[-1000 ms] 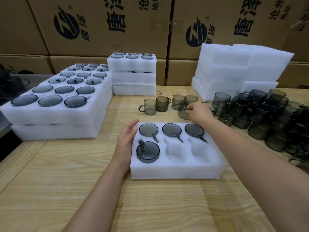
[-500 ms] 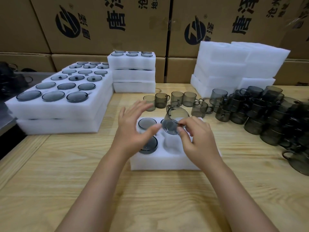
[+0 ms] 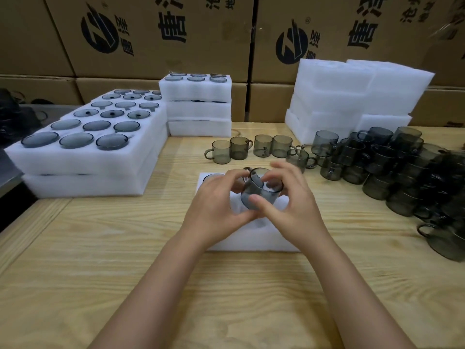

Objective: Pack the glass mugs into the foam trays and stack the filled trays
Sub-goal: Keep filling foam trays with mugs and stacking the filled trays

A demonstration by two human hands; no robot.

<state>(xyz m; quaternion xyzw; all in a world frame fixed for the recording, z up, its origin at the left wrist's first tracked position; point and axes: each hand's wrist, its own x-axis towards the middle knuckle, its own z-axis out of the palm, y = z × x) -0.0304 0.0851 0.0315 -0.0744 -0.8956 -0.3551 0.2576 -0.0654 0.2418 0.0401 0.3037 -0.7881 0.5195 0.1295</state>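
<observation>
A second ago my right hand (image 3: 289,205) was out at the back among the loose mugs (image 3: 402,172) while the left hand (image 3: 216,205) rested flat against the tray's left edge. Since then the right has brought one mug (image 3: 261,190) in and the left has left the edge to meet it. The mug is now off the worktop (image 3: 100,248), in the air over the middle of the foam tray (image 3: 251,240), with both hands grasping it.

I judge this to be the fifth mug for this tray. Four were seated a second ago and two front pockets were free. My hands now hide nearly all of that, and I see only one seated mug at the back left corner.

The left hand's fingers curl round the mug's left side, near the handle, which points up and away from me. The right thumb presses the near wall and the right fingers hook over the far rim. The mug sits tilted between them. I cannot tell whether mouth or base faces up. Both forearms run in from below and converge over the tray.

The filled stacks (image 3: 83,157) on my left stand as before.
</observation>
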